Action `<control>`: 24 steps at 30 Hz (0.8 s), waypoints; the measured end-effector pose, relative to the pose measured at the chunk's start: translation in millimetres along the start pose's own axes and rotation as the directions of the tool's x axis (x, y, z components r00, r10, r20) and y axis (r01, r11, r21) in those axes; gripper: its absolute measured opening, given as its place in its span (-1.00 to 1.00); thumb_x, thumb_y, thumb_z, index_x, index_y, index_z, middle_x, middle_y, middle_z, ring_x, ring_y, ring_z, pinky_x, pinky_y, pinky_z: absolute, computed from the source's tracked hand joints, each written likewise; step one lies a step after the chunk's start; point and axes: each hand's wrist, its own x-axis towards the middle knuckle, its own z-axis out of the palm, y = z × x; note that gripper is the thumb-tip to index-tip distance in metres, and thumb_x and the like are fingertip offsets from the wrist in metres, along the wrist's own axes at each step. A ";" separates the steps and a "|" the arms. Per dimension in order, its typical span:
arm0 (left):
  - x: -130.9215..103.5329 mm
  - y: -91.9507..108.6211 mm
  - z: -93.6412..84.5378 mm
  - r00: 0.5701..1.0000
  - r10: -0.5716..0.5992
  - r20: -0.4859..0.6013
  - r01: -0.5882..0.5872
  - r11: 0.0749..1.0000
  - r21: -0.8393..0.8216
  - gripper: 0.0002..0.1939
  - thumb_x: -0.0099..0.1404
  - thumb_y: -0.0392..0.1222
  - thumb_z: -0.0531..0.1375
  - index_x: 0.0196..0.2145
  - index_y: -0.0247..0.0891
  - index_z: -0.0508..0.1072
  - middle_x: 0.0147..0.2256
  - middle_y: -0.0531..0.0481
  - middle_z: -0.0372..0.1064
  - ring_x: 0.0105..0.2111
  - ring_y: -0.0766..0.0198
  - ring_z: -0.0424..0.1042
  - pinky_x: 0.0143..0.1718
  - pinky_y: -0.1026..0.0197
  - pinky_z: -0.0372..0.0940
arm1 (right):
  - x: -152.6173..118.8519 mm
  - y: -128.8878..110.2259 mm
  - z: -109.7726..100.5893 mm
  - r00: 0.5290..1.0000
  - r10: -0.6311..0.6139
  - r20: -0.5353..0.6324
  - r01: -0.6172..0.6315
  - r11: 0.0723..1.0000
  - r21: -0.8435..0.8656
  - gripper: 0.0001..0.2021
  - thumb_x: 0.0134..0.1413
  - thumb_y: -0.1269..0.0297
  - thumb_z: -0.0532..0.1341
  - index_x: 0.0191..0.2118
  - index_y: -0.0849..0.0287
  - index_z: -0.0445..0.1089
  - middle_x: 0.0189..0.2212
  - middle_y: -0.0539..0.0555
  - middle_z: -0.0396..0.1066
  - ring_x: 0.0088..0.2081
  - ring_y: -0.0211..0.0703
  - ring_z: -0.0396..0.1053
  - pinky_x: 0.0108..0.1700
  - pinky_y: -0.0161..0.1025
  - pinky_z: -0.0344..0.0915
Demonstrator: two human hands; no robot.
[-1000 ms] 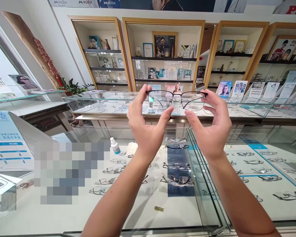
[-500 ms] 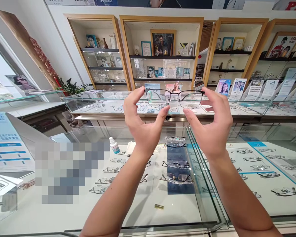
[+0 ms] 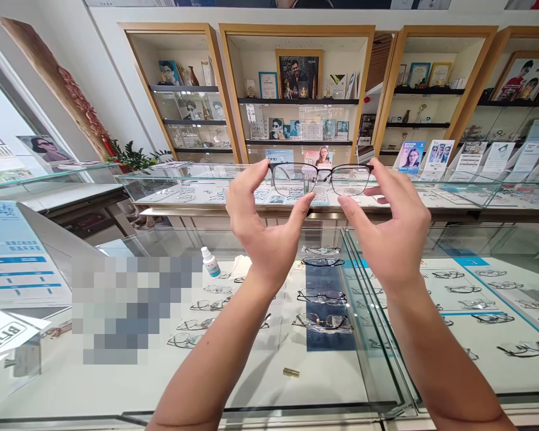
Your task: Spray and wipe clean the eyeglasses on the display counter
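The left hand point(image 3: 265, 233) and right hand point(image 3: 395, 230), half curled, are holding the glasses point(image 3: 324, 172) by their ends. Lifting seems done; the hands are keeping them above the worktop point(image 3: 327, 386).

held glasses point(image 3: 323, 170): temples hard to make out
mosaic patch point(image 3: 130, 308): contents unreadable
forearms point(image 3: 213, 353): cut at bottom
wall posters point(image 3: 354, 3): cropped at top
far-counter frames point(image 3: 188, 193): too small

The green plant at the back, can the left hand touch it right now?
Probably not: the plant sits well beyond the near glass case, and the left hand is busy holding one side of the glasses.
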 end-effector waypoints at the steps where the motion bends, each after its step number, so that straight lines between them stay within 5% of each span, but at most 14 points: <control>1: -0.1 0.2 0.1 1.000 -0.003 0.001 0.003 1.000 0.002 -0.27 0.33 0.23 0.46 0.32 -0.03 0.37 0.28 -0.18 0.44 0.35 -0.17 0.40 0.35 -0.23 0.30 | -0.1 -0.1 -0.1 1.000 0.003 0.002 -0.003 1.000 0.004 -0.47 0.36 0.10 0.38 0.38 -0.09 0.46 0.19 0.17 0.60 -0.05 0.13 0.63 0.16 0.30 0.61; 24: 3.7 16.5 -8.5 0.998 0.063 -0.021 -0.061 0.996 0.063 -0.32 0.30 0.13 0.51 0.27 -0.02 0.40 0.21 -0.17 0.50 0.31 -0.16 0.43 0.36 -0.29 0.29 | 2.2 15.3 2.0 0.984 0.069 0.165 -0.091 0.987 0.133 -0.48 0.36 0.06 0.39 0.37 -0.07 0.49 0.22 0.17 0.58 -0.10 0.02 0.63 -0.04 0.09 0.64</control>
